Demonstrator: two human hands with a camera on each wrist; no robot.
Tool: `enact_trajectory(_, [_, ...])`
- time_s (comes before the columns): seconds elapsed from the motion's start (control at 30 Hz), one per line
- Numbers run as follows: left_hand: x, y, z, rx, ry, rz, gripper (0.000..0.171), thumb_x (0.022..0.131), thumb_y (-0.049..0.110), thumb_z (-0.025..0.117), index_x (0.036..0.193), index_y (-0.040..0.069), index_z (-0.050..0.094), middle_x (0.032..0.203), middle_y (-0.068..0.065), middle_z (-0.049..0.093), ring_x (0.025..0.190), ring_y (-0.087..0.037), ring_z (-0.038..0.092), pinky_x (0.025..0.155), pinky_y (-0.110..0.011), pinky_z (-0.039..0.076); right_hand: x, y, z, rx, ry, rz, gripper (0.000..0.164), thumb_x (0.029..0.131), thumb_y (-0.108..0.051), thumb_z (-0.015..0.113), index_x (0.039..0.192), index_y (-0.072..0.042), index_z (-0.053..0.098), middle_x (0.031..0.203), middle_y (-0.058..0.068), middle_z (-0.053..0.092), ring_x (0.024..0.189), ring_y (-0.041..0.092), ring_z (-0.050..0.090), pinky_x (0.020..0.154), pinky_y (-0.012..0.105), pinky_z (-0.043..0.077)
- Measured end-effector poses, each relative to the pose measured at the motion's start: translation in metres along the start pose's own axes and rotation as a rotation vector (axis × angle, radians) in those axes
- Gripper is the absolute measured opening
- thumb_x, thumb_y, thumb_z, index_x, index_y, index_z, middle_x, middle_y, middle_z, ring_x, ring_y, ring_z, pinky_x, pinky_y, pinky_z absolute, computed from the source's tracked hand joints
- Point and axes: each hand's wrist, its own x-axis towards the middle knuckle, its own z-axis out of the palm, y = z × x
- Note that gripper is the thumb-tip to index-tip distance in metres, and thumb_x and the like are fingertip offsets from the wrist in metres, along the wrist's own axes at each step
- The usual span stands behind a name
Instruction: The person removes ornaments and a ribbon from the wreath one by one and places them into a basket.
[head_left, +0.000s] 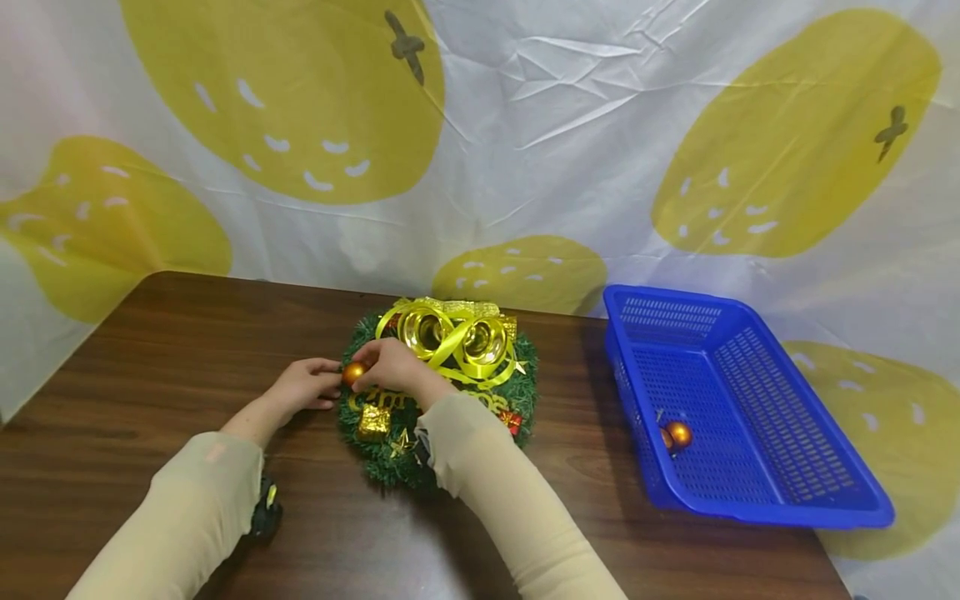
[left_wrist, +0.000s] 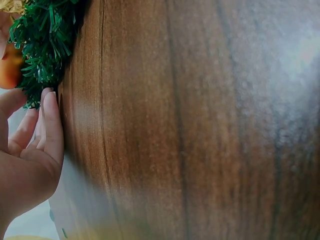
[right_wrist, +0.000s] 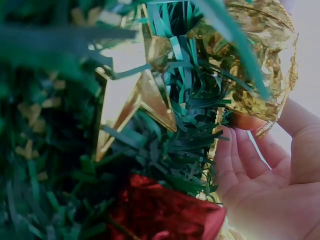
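A green tinsel wreath (head_left: 386, 471) lies on the table, decorated with gold bells (head_left: 483, 340), yellow ribbon (head_left: 450, 343), a gold gift box (head_left: 373, 422) and a red one (head_left: 510, 422). At its left edge my right hand (head_left: 393, 367) pinches a shiny orange bauble (head_left: 354, 373). My left hand (head_left: 296, 387) is beside the bauble; in the left wrist view its thumb and fingers hold the wreath's outer greenery. A gold star (right_wrist: 135, 95) shows close up in the right wrist view, where the gold box partly hides the bauble.
A blue plastic basket (head_left: 780, 510) stands at the table's right side, with orange baubles (head_left: 678, 434) inside near its left wall. Behind the brown wooden table (head_left: 150, 358) hangs a white cloth (head_left: 525, 108) printed with yellow fruit.
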Motion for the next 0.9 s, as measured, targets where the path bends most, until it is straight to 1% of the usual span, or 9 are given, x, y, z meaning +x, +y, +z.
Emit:
enact_trajectory(0.23, [0.001, 0.000, 0.001, -0.002, -0.005, 0.002, 0.050, 0.098, 0.017, 0.045, 0.138, -0.012, 0.034, 0.132, -0.033, 0.044, 0.088, -0.010, 0.060, 0.072, -0.022, 0.056, -0.004, -0.001, -0.007, 0.047, -0.011, 0.014, 0.035, 0.080, -0.010, 0.073, 0.113, -0.003, 0.063, 0.102, 0.010, 0.065, 0.080, 0.015, 0.061, 0.063, 0.024, 0.056])
enact_trajectory(0.43, [0.001, 0.000, 0.001, 0.004, -0.014, 0.007, 0.051, 0.098, 0.017, 0.045, 0.139, -0.012, 0.033, 0.133, -0.033, 0.043, 0.092, -0.013, 0.060, 0.073, -0.023, 0.057, -0.007, -0.001, -0.012, 0.090, -0.016, 0.013, 0.030, 0.082, -0.011, 0.072, 0.108, -0.001, 0.064, 0.097, 0.010, 0.066, 0.081, 0.022, 0.065, 0.065, 0.026, 0.058])
enact_trajectory(0.6, [0.000, 0.001, 0.002, -0.011, -0.012, -0.004, 0.051, 0.098, 0.015, 0.046, 0.138, -0.014, 0.032, 0.124, -0.031, 0.051, 0.082, -0.006, 0.058, 0.071, -0.022, 0.056, -0.011, -0.004, -0.015, 0.128, -0.031, 0.015, 0.028, 0.084, -0.012, 0.070, 0.108, 0.000, 0.063, 0.100, 0.011, 0.065, 0.087, 0.026, 0.066, 0.070, 0.029, 0.059])
enact_trajectory(0.67, [-0.001, 0.002, 0.002, -0.017, -0.012, -0.010, 0.051, 0.098, 0.015, 0.046, 0.137, -0.014, 0.032, 0.121, -0.029, 0.053, 0.080, -0.005, 0.058, 0.070, -0.022, 0.056, -0.012, -0.005, -0.017, 0.143, -0.037, 0.014, 0.027, 0.085, -0.012, 0.069, 0.109, -0.001, 0.063, 0.101, 0.011, 0.065, 0.089, 0.027, 0.066, 0.073, 0.031, 0.059])
enact_trajectory(0.77, [-0.001, 0.002, 0.002, -0.003, -0.011, -0.011, 0.051, 0.098, 0.016, 0.045, 0.138, -0.014, 0.032, 0.124, -0.030, 0.050, 0.084, -0.009, 0.058, 0.070, -0.023, 0.056, -0.015, -0.009, -0.020, 0.164, -0.039, 0.003, 0.027, 0.085, -0.012, 0.068, 0.110, -0.001, 0.062, 0.102, 0.011, 0.065, 0.091, 0.029, 0.065, 0.077, 0.035, 0.058])
enact_trajectory(0.9, [-0.001, 0.001, 0.000, 0.018, -0.017, -0.013, 0.052, 0.099, 0.017, 0.044, 0.139, -0.013, 0.031, 0.132, -0.033, 0.044, 0.094, -0.016, 0.059, 0.073, -0.024, 0.056, -0.017, -0.012, -0.024, 0.201, -0.033, 0.000, 0.029, 0.085, -0.011, 0.068, 0.111, -0.001, 0.061, 0.102, 0.011, 0.063, 0.093, 0.033, 0.065, 0.081, 0.039, 0.057])
